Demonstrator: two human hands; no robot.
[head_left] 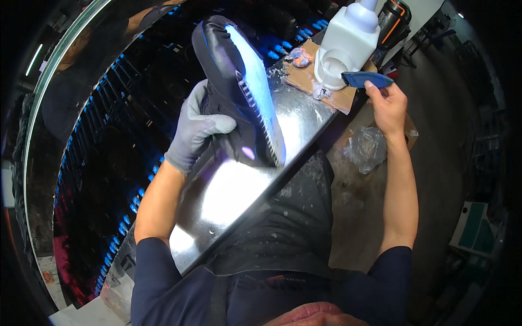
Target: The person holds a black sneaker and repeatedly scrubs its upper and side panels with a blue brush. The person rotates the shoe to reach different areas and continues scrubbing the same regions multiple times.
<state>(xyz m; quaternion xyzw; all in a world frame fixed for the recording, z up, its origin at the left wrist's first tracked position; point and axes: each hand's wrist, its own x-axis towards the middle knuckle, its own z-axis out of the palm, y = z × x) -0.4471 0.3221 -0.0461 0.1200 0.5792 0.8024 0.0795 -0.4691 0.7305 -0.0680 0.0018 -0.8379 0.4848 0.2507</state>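
Observation:
My left hand (196,130), in a grey glove, grips a black shoe upper (224,65) by its side and holds it up over the metal bench. The pale underside (254,81) of the shoe upper faces right, glowing blue-white under the light, with a row of light stitches along its edge. Between the bare fingers of my right hand (389,106) is a flat dark-blue strip (361,80). The strip's far end lies at the round cup-like opening of a white plastic dispenser bottle (348,41); whether they touch, I cannot tell.
The bottle stands on stained cardboard (300,77) on the metal bench (239,190), beside a crumpled multicoloured lump (300,57). Behind the bench is a dark rack with rows of blue-tipped pegs (128,219). A dark flask (392,24) stands beyond the bottle; crumpled clear plastic (367,148) lies below.

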